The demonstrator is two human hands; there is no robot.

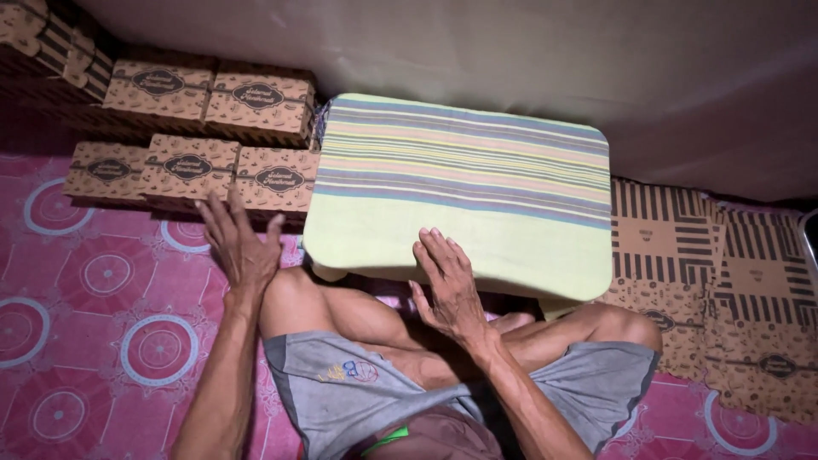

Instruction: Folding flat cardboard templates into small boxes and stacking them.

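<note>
You're sitting cross-legged; left hand (241,247) is spreading open, empty, toward the folded cardboard boxes (187,166) stacked at upper left. Right hand (447,285) is resting open on the cloth-covered tabletop (464,192), gripping nothing. Boxes look light, stiff but crushable; take by edges.

Folded boxes (189,166) lie left of the low table (477,192) (flattened cartons (724,281) right).

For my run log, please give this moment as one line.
left hand: open, near brown boxes | right hand: open, at striped low table edge | person seated cross-legged
</note>
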